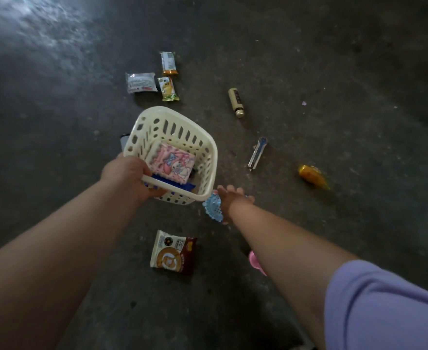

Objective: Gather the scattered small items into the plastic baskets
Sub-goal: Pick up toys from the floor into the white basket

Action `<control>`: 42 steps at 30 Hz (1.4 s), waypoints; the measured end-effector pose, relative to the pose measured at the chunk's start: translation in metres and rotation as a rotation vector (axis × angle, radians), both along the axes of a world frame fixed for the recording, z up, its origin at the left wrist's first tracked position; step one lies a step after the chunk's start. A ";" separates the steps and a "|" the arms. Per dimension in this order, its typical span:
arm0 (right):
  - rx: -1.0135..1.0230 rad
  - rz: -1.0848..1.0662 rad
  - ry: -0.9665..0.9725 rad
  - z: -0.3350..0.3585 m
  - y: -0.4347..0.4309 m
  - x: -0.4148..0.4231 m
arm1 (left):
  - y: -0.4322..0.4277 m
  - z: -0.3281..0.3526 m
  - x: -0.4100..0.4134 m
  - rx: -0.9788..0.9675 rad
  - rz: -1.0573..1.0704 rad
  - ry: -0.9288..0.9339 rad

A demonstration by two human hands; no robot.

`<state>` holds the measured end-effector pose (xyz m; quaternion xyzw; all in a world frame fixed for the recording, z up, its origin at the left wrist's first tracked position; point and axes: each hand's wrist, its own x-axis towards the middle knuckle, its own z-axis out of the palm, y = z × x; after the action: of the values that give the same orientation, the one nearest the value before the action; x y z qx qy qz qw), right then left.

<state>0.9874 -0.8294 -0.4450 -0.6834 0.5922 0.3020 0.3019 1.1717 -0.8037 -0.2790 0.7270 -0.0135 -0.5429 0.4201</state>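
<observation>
Left hand (128, 174) grips the near rim of the cream basket (162, 109), fingers curled over the edge, thumb outside. Basket sits mid-frame over the concrete floor (334, 72); can't tell if it's resting on it or lifted

In the basket: a pink cartoon packet (171, 164) lying flat, with a blue item (168, 185) partly under its near edge

Right hand (233, 198) is down at the floor just beside the basket's near right corner, fingers spread forward. A blue lacy item (212, 208) lies touching the hand on its left side. Hand is blurred, so can't tell whether it's gripping the item or only resting on it

Loose on the floor:
- beyond the basket: silver-white packet (141, 82), yellow packet (168, 89) just beside it, orange-ended packet (168, 63) a bit farther out
- right of the basket: cream tube (236, 102), silver pen-like thing (257, 154), then an orange wrapper (313, 176) farthest right
- near side, between the arms: brown and cream snack packet (173, 252)
- pink thing (255, 263) mostly hidden under the right forearm
- dark grey thing (124, 141) poking out behind the basket's left wall, mostly hidden

Purple sleeve (384, 306) on the right arm at the lower right
</observation>
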 end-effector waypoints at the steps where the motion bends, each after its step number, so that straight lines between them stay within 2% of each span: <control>1: -0.039 -0.023 -0.019 -0.004 0.005 0.000 | 0.001 -0.001 0.003 0.007 -0.009 0.001; 4: -0.134 -0.080 -0.028 -0.010 0.014 -0.006 | 0.001 -0.002 0.008 0.024 -0.024 0.033; 9: -0.076 -0.164 -0.029 -0.015 0.023 -0.008 | 0.002 -0.008 0.010 0.018 -0.040 0.062; 15: 0.015 -0.402 -0.232 -0.012 0.013 -0.013 | 0.003 -0.010 0.015 0.013 -0.031 0.063; 18: -0.079 -0.696 -0.347 -0.007 -0.001 -0.023 | 0.004 -0.007 0.014 0.015 -0.031 0.053; 21: -0.334 -1.250 -0.626 0.013 -0.024 -0.019 | 0.005 -0.006 0.014 0.014 -0.004 0.049; 22: -0.438 -1.373 -0.723 0.025 -0.033 -0.015 | 0.005 -0.007 0.014 0.010 0.002 0.051; 24: -0.582 -1.449 -0.902 0.053 -0.051 -0.005 | 0.005 -0.007 0.013 0.002 0.014 0.053; 26: -0.558 -1.418 -1.132 0.086 -0.064 0.006 | 0.006 -0.005 0.012 0.004 0.026 0.070; 28: -0.359 -1.330 -1.338 0.118 -0.067 0.021 | 0.007 -0.003 0.011 0.004 0.031 0.088; 30: -0.139 -1.217 -1.398 0.138 -0.062 0.035 | 0.008 -0.001 0.009 0.001 0.043 0.095; 33: 0.068 -1.086 -1.299 0.146 -0.050 0.054 | 0.008 0.001 0.008 -0.020 0.072 0.113; 38: 0.221 -1.039 -1.042 0.116 -0.032 0.082 | 0.009 0.002 0.012 -0.053 0.103 0.160; 42: 0.130 -0.563 -0.646 0.121 -0.034 0.083 | 0.009 0.004 0.014 -0.035 0.102 0.169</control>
<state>1.0704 -0.8631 -0.3242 -0.5340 0.6103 0.0151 0.5849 1.1853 -0.7943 -0.2746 0.6708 0.0496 -0.5799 0.4597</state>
